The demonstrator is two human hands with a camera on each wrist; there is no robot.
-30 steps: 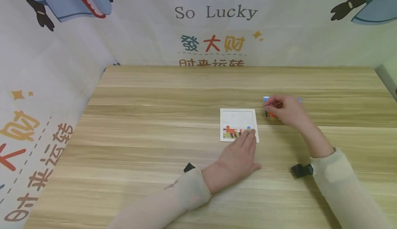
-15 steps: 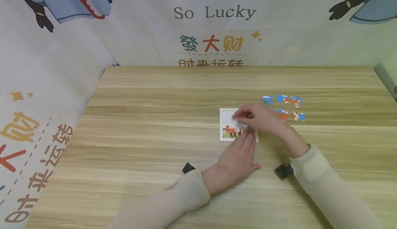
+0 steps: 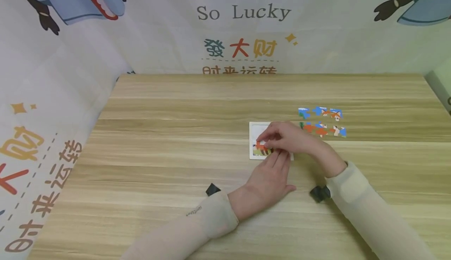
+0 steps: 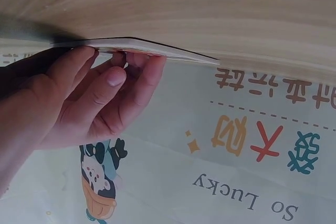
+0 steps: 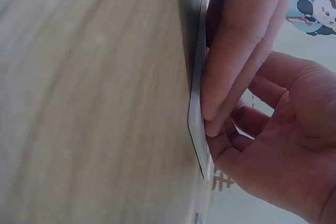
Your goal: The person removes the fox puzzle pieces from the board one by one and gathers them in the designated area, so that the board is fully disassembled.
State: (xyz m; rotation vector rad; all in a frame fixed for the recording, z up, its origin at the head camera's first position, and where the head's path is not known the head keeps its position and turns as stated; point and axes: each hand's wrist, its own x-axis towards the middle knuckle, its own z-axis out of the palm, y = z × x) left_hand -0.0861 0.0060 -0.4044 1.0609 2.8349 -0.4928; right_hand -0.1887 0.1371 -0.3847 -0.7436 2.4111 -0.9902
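A white puzzle tray [image 3: 254,131] lies on the wooden table [image 3: 176,115], with coloured pieces along its near row. My left hand [image 3: 278,159] lies flat, its straight fingers pressing the tray's near right corner; the left wrist view shows those fingers [image 4: 113,77] against the tray's edge [image 4: 157,48]. My right hand [image 3: 262,139] hovers over the tray's left part and pinches an orange puzzle piece [image 3: 259,146] down onto it. The right wrist view shows the tray edge [image 5: 197,119] beside my right palm [image 5: 283,145].
Several loose puzzle pieces [image 3: 322,121], blue, orange and white, lie in two rows to the right of the tray. Printed cloth walls [image 3: 243,13] close off the table's back and left. Black wrist mounts [image 3: 318,193] sit near both sleeves.
My right hand left the loose pieces with one piece, crossed left over the tray, and now holds it at the tray's left part. The left hand stayed in place.
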